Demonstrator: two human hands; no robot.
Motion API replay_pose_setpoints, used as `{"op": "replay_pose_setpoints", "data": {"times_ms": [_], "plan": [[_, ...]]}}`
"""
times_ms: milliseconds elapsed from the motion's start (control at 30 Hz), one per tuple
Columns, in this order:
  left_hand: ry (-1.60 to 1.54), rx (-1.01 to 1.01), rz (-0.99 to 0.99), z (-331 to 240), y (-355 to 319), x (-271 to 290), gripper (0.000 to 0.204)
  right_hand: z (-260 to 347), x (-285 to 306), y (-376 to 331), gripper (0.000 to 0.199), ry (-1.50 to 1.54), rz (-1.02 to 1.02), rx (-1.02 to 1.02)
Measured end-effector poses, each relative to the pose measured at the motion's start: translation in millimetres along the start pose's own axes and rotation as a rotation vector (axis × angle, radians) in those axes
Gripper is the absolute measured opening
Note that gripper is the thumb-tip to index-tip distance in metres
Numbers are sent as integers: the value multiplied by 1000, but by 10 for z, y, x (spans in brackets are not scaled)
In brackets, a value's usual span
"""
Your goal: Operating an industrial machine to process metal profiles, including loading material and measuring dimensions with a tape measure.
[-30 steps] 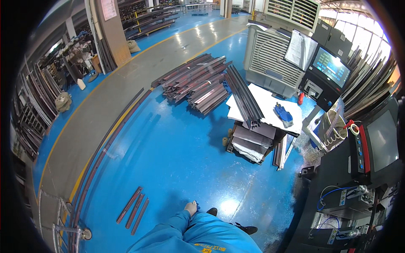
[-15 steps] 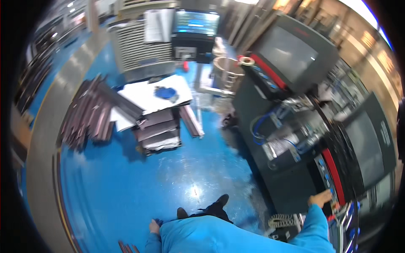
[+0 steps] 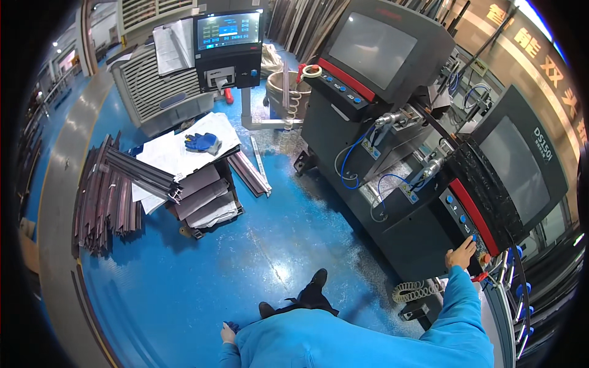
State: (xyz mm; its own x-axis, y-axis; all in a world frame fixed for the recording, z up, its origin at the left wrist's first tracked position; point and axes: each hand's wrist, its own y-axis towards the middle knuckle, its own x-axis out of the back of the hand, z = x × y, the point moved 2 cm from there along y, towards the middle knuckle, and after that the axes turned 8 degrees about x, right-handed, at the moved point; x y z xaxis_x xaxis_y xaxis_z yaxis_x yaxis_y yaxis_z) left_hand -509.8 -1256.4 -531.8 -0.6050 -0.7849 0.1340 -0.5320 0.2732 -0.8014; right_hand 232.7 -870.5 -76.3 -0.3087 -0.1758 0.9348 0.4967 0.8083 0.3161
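Note:
My right hand (image 3: 460, 254) reaches to the control panel (image 3: 457, 211) of the dark machine at right. Its fingers are stretched out, with the fingertips at a blue push button (image 3: 473, 238) near the panel's lower end; whether they press it I cannot tell. Just below the fingers is an orange knob (image 3: 485, 258). Low at my left side hangs my left hand (image 3: 228, 333), over the blue floor. Dark blue covers or lies at its fingers, perhaps a glove; whether it is worn or held cannot be made out.
A second machine head (image 3: 374, 46) stands farther back. At left, a stack topped with white sheets (image 3: 162, 156) bears a blue work glove (image 3: 202, 143) and dark metal profiles (image 3: 144, 173). More profiles (image 3: 101, 208) lean beside it. Behind are a lit screen (image 3: 227, 30) and a bin (image 3: 288, 92).
The view has turned right and steadied, so the stack and screen sit farther left. My right hand stays at the panel, its fingertips now at a blue button. My left hand remains low at my side.

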Motion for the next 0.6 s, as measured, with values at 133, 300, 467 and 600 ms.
{"op": "replay_pose_setpoints", "data": {"times_ms": [133, 300, 467, 600], "plan": [[-23, 13, 52, -175, -126, -96, 57, -235, -126, 121, 92, 31, -74, 0], [2, 2, 72, -114, 34, -36, 55, -194, -8, 131, 83, 63, -75, 2], [91, -26, 115, -32, 212, -29, 53, -249, 48, 117, 74, 69, -101, -4], [193, -41, 143, -121, 328, -57, 51, -195, 182, 151, 70, 95, -71, -23]]}}
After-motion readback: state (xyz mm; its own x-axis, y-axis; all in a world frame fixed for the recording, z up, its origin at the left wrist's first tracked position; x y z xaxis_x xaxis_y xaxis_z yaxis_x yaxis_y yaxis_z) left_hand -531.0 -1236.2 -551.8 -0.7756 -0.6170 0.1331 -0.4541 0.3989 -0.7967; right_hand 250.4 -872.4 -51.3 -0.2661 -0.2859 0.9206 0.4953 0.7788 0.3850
